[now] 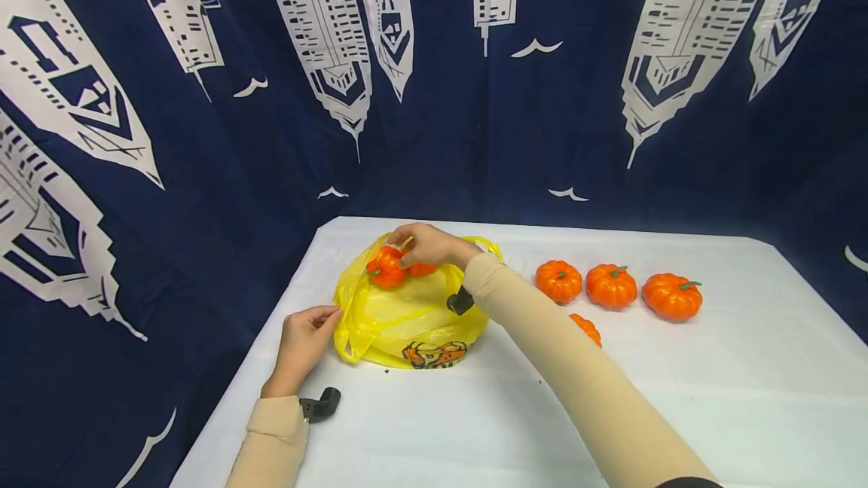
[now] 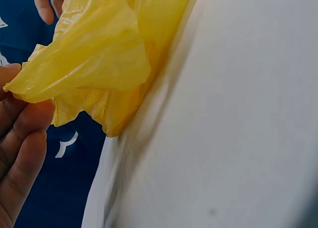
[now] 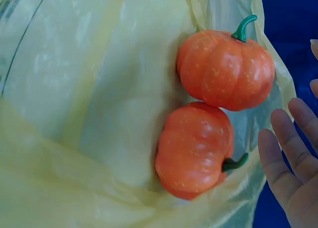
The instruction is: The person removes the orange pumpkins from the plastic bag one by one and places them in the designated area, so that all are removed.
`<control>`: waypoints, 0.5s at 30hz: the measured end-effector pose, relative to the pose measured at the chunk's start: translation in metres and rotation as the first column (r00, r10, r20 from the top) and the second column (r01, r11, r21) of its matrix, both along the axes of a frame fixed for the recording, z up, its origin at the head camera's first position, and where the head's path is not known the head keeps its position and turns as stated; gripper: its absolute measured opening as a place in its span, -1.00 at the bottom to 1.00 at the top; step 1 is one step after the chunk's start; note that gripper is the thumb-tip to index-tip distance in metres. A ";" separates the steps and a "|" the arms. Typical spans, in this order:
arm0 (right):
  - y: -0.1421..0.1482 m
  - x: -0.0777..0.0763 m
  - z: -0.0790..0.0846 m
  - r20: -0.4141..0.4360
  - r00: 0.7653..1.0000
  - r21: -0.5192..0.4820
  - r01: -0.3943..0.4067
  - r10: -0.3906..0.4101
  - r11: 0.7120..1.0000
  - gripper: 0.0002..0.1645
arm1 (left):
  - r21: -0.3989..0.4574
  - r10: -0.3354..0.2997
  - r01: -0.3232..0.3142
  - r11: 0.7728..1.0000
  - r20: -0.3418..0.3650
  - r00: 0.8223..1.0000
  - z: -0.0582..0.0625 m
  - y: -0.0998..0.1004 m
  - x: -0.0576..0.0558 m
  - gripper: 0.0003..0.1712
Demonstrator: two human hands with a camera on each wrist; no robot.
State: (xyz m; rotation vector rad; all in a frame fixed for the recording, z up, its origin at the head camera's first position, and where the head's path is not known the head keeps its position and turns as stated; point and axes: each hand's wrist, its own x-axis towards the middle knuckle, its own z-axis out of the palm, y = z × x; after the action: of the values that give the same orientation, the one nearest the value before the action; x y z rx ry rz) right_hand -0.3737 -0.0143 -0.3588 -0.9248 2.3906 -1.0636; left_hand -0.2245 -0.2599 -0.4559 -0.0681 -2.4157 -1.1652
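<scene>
A yellow plastic bag [image 1: 407, 322] lies on the table with its mouth spread. Inside are two small orange pumpkins with green stems: one [image 3: 226, 69] touches the other [image 3: 195, 151]. My left hand [image 1: 303, 343] pinches the bag's left edge between thumb and fingers, and the left wrist view shows the thin plastic [image 2: 99, 59] stretched from the fingertips. Over the far part of the bag is my right hand [image 1: 430, 244]. Its fingers are loosely extended beside the pumpkins, apart from them in the right wrist view, and hold nothing.
Several more orange pumpkins are on the white table [image 1: 746, 367], right of the bag; one pumpkin [image 1: 586, 328] is partly hidden by my right sleeve [image 1: 563, 352]. A dark blue curtain [image 1: 475, 141] with white building prints hangs behind the table.
</scene>
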 end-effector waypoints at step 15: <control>-0.017 0.001 -0.021 0.002 0.997 -0.010 0.074 -0.074 0.997 -0.26 | 0.000 0.005 -0.005 1.000 -0.001 1.000 -0.002 -0.001 0.000 -0.89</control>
State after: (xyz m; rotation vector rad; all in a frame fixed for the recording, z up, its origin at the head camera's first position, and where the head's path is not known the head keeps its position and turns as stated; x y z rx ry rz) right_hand -0.3723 -0.0311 -0.3794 -0.8439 2.4380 -1.1032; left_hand -0.2243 -0.2607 -0.4576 -0.0626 -2.4138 -1.1623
